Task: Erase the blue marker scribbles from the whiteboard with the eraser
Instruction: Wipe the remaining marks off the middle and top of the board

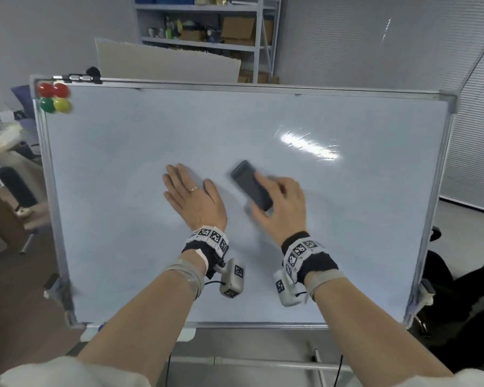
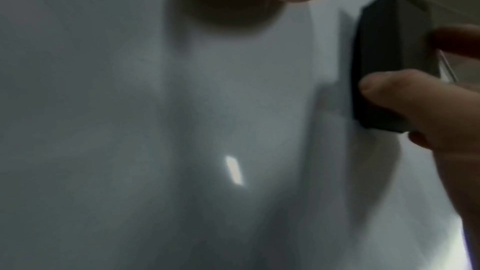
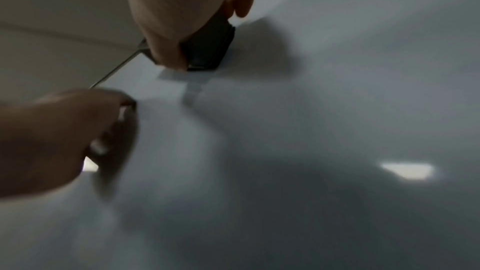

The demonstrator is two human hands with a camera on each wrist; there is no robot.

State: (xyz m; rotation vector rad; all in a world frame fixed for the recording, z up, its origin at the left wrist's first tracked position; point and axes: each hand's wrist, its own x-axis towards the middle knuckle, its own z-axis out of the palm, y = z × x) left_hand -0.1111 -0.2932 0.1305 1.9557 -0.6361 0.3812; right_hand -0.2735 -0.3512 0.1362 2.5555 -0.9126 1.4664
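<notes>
A large whiteboard (image 1: 123,191) in a silver frame fills the head view; I see no blue scribbles on its surface. My right hand (image 1: 280,202) grips a dark rectangular eraser (image 1: 250,184) near the board's middle and holds it against the surface, slightly blurred. In the right wrist view the eraser (image 3: 207,48) sits under my curled fingers. The left wrist view shows the eraser (image 2: 376,65) at the right with a thumb on its edge. My left hand (image 1: 190,194) lies flat on the board, fingers straight, just left of the eraser.
Two red, one green and one yellow magnet (image 1: 53,97) sit in the board's top left corner. Behind stand a metal shelf (image 1: 207,32) with boxes and a leaning cardboard sheet (image 1: 165,62). A black chair (image 1: 458,289) is at the right.
</notes>
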